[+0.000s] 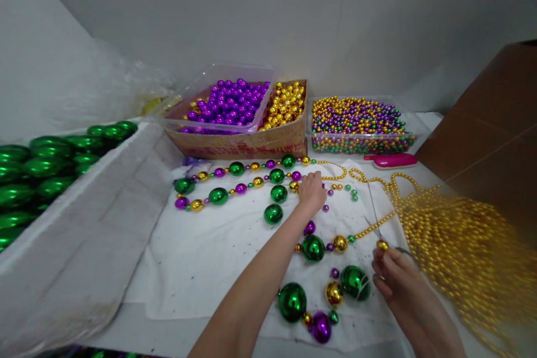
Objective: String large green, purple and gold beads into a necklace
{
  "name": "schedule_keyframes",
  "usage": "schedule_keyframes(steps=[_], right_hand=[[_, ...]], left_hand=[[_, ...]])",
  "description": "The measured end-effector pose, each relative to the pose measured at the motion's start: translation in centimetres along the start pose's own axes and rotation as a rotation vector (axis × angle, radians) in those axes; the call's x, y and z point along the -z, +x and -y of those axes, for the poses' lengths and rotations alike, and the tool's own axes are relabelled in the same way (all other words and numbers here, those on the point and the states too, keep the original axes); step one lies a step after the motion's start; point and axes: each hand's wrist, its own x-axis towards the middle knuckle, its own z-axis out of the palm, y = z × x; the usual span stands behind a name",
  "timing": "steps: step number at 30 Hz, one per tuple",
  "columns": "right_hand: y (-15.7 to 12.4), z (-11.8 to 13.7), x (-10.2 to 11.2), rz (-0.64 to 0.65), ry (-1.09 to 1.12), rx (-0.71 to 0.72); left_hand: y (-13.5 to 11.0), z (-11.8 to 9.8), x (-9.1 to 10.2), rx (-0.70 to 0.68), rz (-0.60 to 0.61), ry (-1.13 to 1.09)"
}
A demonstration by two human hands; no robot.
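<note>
progress?

partway, i'd judge. far strand (pixel 218 196) looks strung, lying doubled on white cloth (pixel 210 257) over the worktop (pixel 126 327). near string (pixel 314 248) seems partly made up; loose beads remain.

hands?

right hand (pixel 384 257) pinched on a gold ball (pixel 382 245), thin wire (pixel 373 204) rising by it. left hand (pixel 312 193) bunched down beside the far strand's end; grip hidden, cannot tell.

counts?

far strand: five large green. loose below it: two large green balls (pixel 273 214), just apart. nearest the wearer: three large green, two large purple. small green beads (pixel 354 198), loose: three.
</note>
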Motion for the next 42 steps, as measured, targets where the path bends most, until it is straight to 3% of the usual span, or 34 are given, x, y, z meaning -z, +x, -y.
schedule_keyframes(steps=[5,10,15,20,32,42], right_hand=[[-0.6,-0.1,0.8,-0.057,-0.012,-0.044],[-0.5,-0.5,1.7,-0.075,-0.271,-0.049],[-0.9,-0.6,0.8,-0.108,-0.582,0.162],[-1.9,-0.2,-0.1,-0.134,-0.689,0.277],[-2.2,-0.2,-0.4,-0.147,-0.724,0.309],[-2.2,-0.9,-0.8,-0.150,-0.703,0.327]], left_hand=[[0.5,0.7,-0.4,0.066,0.055,-0.122],[-2.3,0.7,2.0,0.196,0.226,-0.494],[-5.4,1.4,3.9,0.341,0.289,-0.879],[-6.6,1.7,4.2,0.417,0.277,-1.102],[-7.7,1.8,3.8,0.442,0.275,-1.201],[-8.6,2.0,3.4,0.302,0.318,-1.148]])
